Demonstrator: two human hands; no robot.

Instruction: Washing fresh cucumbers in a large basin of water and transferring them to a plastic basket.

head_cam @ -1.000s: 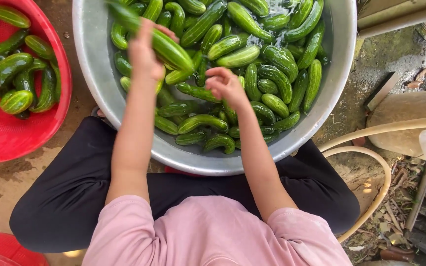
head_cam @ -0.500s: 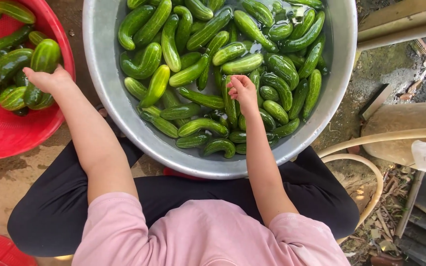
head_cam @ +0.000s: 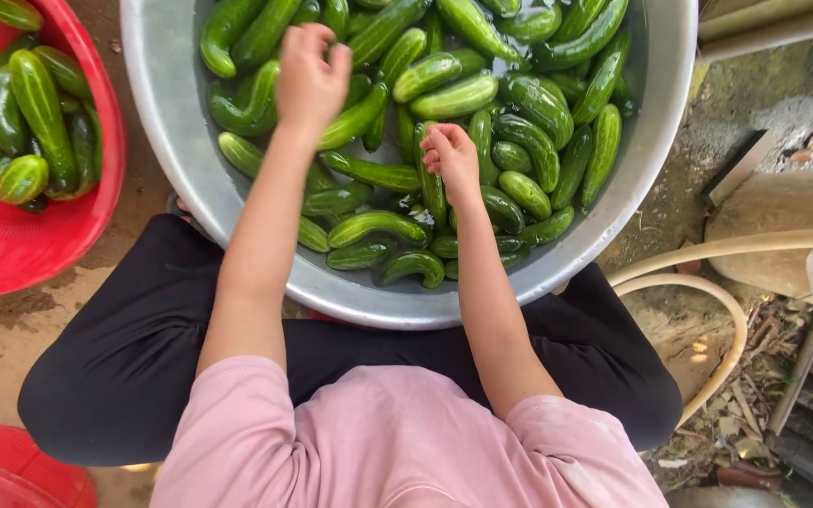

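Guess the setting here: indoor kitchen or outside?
Probably outdoors, a yard wash spot: bare wet ground, a hose and dry leaf litter beside a metal basin of cucumbers in water.

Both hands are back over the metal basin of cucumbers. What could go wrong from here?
1. The basin holds water and is packed with cucumbers; digging in with the left hand or right hand may slop water onto the lap.
2. Wet cucumbers may slip on the way to the red basket and land on the dirt floor.
3. The hose beside the right knee might snag a foot.
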